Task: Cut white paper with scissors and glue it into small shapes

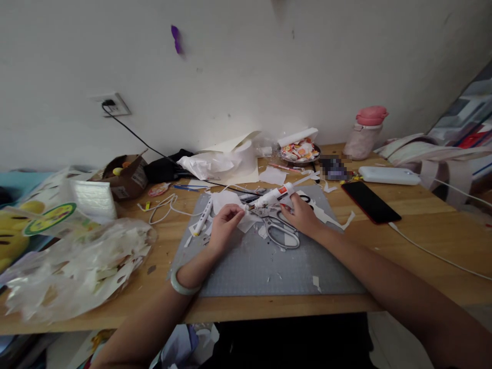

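- Right hand (303, 215) has its fingers wrapped round a white glue tube (273, 196), nozzle end pointing left toward the other hand
- Left hand (226, 221) is pinching a small white paper piece (246, 221) between thumb and fingertips, right at the tube's tip, so nozzle and paper look to be touching or just about
- Risk here, as I judge it: squeeze too hard and glue could run over the paper edge onto the left fingertips or the grey cutting mat (265, 266) below
- The paper is thin and held by one edge only; it may buckle or slip under the nozzle's push
- Scissors (282, 230) lie on the mat just under the right fingers, handles toward the wrist, and a dragged palm could knock them or smear glue on them
- Loose paper scraps (315, 281) sit near both wrists and could stick to anything wet
- A white pen (203, 217) lies just left of the left fingers, well clear of the tube
- Black phone (371, 202) rests on the wooden table (423, 225), well apart to the right
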`<action>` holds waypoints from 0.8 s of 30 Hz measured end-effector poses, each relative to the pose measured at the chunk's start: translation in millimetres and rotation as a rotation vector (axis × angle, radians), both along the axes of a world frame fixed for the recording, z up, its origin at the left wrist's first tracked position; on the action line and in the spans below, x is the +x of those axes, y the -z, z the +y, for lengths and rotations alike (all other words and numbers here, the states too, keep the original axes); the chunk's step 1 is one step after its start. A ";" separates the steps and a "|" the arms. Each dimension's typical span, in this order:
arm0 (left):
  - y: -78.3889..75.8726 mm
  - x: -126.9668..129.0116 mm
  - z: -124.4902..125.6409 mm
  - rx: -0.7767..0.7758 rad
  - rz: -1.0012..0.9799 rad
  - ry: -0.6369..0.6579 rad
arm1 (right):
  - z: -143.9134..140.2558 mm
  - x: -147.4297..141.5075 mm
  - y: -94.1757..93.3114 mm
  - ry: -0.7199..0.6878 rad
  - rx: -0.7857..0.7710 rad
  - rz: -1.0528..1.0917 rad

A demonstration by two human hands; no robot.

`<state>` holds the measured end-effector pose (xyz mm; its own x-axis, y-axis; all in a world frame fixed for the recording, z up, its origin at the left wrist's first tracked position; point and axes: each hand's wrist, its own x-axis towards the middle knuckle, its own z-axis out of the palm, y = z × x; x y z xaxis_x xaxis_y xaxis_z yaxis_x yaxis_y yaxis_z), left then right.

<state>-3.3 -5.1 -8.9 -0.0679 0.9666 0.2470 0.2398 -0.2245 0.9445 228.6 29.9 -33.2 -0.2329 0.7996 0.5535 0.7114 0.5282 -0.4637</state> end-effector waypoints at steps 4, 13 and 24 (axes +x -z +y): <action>0.1 0.3 -0.4 -0.004 0.011 -0.010 | 0.2 -0.3 0.6 0.001 -0.002 -0.006; -0.2 1.3 -0.8 -0.033 -0.014 -0.019 | 0.4 0.8 1.3 -0.016 0.002 -0.027; 0.0 1.0 0.0 -0.054 -0.044 -0.015 | 0.0 1.4 1.6 -0.059 0.029 -0.041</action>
